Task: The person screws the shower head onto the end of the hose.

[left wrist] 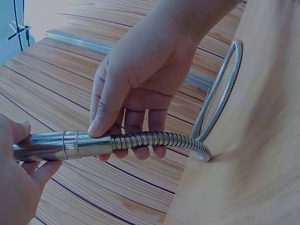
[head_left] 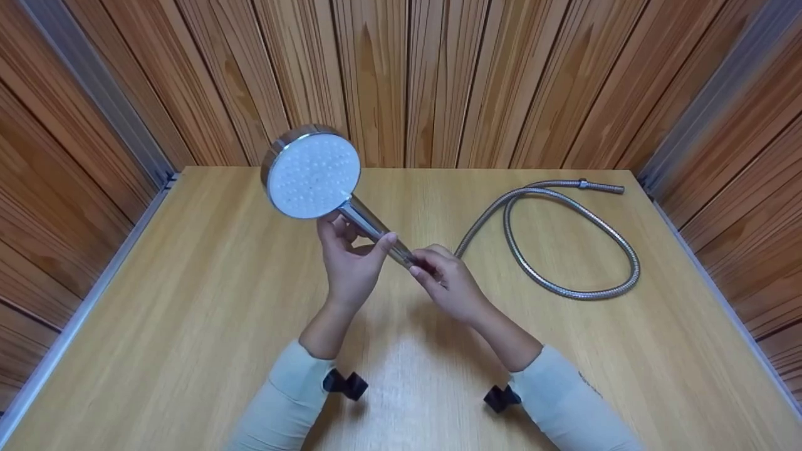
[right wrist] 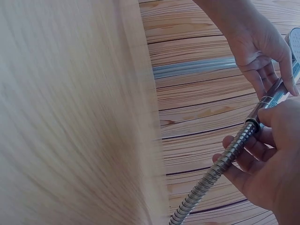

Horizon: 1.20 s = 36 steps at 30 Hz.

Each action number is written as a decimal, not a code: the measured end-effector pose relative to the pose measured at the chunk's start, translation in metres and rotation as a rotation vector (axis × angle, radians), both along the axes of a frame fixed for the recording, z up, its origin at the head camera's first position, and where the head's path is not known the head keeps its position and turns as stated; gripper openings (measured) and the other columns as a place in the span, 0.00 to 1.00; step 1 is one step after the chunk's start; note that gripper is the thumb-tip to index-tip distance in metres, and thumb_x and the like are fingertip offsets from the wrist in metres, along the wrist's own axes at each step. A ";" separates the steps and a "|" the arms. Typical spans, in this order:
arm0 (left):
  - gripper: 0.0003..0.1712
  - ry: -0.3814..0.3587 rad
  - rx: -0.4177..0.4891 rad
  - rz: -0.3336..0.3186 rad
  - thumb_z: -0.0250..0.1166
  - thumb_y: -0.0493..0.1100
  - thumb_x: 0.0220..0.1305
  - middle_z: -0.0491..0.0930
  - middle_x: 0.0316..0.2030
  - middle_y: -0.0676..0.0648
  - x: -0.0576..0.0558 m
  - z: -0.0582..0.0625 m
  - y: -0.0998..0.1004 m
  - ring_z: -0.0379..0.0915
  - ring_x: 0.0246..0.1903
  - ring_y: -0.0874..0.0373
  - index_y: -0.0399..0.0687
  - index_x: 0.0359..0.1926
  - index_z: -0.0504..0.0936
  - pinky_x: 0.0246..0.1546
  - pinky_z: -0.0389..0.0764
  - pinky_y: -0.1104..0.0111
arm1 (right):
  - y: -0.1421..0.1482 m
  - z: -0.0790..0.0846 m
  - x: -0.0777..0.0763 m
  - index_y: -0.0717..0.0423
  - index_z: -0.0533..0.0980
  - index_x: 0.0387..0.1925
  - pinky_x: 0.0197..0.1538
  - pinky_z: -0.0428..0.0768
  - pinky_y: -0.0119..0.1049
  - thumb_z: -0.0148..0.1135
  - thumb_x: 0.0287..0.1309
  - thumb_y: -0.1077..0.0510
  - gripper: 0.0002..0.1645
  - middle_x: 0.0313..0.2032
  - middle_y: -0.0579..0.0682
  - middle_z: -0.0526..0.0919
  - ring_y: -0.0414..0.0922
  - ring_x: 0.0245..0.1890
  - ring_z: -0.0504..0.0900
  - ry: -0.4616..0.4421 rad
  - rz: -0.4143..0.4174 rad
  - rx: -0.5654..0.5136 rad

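Note:
A chrome shower head (head_left: 313, 176) with a pale round spray face is held tilted above the table, face toward me. My left hand (head_left: 352, 270) grips its handle (head_left: 369, 220) between thumb and fingers. At the handle's lower end, my right hand (head_left: 456, 287) pinches the metal connector nut (left wrist: 93, 144) of a shower hose (left wrist: 159, 139). In the left wrist view the nut sits in line against the handle; whether its thread is engaged cannot be seen. The ribbed hose (right wrist: 206, 183) runs down from the right hand's fingers in the right wrist view.
The rest of the hose lies in a loop (head_left: 636, 266) on the right of the wooden table (head_left: 207, 300), its free end (head_left: 608, 187) near the back right corner. Wood-plank walls (head_left: 432, 81) stand behind and at both sides. Black blocks (head_left: 354, 386) sit at the wrists.

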<state>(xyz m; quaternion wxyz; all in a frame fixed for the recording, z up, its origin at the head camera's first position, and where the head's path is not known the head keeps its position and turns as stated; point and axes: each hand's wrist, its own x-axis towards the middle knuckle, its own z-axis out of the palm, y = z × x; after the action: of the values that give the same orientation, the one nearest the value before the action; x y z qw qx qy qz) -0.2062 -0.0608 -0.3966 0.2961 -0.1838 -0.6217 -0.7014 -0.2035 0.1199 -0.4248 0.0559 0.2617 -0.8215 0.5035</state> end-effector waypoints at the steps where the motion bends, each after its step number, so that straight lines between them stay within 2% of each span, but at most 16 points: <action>1: 0.48 0.001 0.000 0.001 0.74 0.33 0.53 0.73 0.43 0.41 0.000 0.000 0.000 0.76 0.35 0.49 0.43 0.66 0.51 0.31 0.85 0.54 | 0.000 0.000 0.000 0.56 0.78 0.52 0.43 0.82 0.36 0.61 0.66 0.54 0.16 0.41 0.46 0.77 0.42 0.39 0.77 -0.004 -0.010 -0.001; 5: 0.47 0.000 0.012 -0.001 0.74 0.31 0.52 0.74 0.43 0.40 0.001 0.001 0.003 0.77 0.35 0.49 0.41 0.65 0.52 0.32 0.85 0.55 | -0.003 0.003 0.000 0.54 0.76 0.48 0.40 0.82 0.37 0.73 0.53 0.50 0.24 0.40 0.44 0.79 0.42 0.37 0.78 -0.006 -0.063 0.012; 7: 0.47 -0.003 0.019 -0.005 0.74 0.31 0.52 0.74 0.44 0.40 0.002 0.001 0.004 0.77 0.35 0.49 0.41 0.64 0.52 0.32 0.86 0.56 | -0.004 0.004 0.000 0.54 0.75 0.45 0.38 0.82 0.36 0.76 0.49 0.51 0.24 0.38 0.44 0.79 0.41 0.36 0.78 0.008 -0.087 0.027; 10: 0.47 -0.006 0.022 -0.005 0.74 0.30 0.51 0.74 0.43 0.39 0.002 0.001 0.005 0.76 0.35 0.50 0.41 0.64 0.53 0.32 0.86 0.57 | -0.005 0.005 -0.001 0.54 0.75 0.41 0.37 0.83 0.35 0.74 0.52 0.54 0.19 0.36 0.44 0.79 0.40 0.34 0.78 0.032 -0.107 0.046; 13: 0.47 0.000 0.015 -0.004 0.74 0.30 0.52 0.74 0.43 0.40 0.002 0.002 0.005 0.77 0.35 0.50 0.41 0.64 0.52 0.31 0.85 0.55 | -0.005 0.005 0.000 0.53 0.76 0.43 0.38 0.83 0.33 0.70 0.56 0.57 0.14 0.36 0.43 0.78 0.39 0.34 0.78 0.046 -0.105 0.061; 18: 0.47 0.008 0.004 -0.014 0.74 0.31 0.53 0.74 0.44 0.40 0.001 0.001 0.005 0.76 0.36 0.49 0.42 0.65 0.52 0.32 0.85 0.54 | -0.004 0.004 0.001 0.53 0.78 0.47 0.39 0.83 0.33 0.66 0.60 0.56 0.14 0.37 0.44 0.79 0.40 0.35 0.79 0.067 -0.080 0.077; 26: 0.46 0.019 -0.008 -0.024 0.73 0.30 0.53 0.74 0.43 0.40 0.002 0.001 0.003 0.77 0.35 0.48 0.41 0.65 0.52 0.33 0.86 0.56 | -0.002 0.003 -0.001 0.50 0.79 0.47 0.40 0.83 0.33 0.64 0.62 0.54 0.12 0.38 0.42 0.79 0.39 0.37 0.79 0.060 -0.057 0.098; 29: 0.46 0.025 -0.021 -0.034 0.73 0.30 0.54 0.74 0.43 0.40 0.002 0.002 0.002 0.78 0.35 0.48 0.41 0.65 0.52 0.33 0.86 0.56 | -0.001 0.004 -0.002 0.48 0.79 0.47 0.39 0.82 0.35 0.63 0.63 0.53 0.11 0.37 0.41 0.79 0.39 0.36 0.77 0.041 -0.030 0.103; 36: 0.44 0.034 -0.028 -0.090 0.72 0.31 0.54 0.74 0.45 0.40 0.003 0.002 -0.001 0.78 0.36 0.49 0.40 0.64 0.53 0.34 0.85 0.55 | 0.003 0.005 -0.004 0.46 0.80 0.49 0.40 0.83 0.37 0.62 0.64 0.49 0.14 0.40 0.40 0.81 0.41 0.41 0.78 -0.076 0.054 0.077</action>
<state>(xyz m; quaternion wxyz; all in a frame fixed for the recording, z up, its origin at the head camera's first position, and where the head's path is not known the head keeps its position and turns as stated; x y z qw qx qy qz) -0.2033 -0.0621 -0.3949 0.2722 -0.2277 -0.6176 -0.7019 -0.2071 0.1232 -0.4199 0.0008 0.2663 -0.8344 0.4826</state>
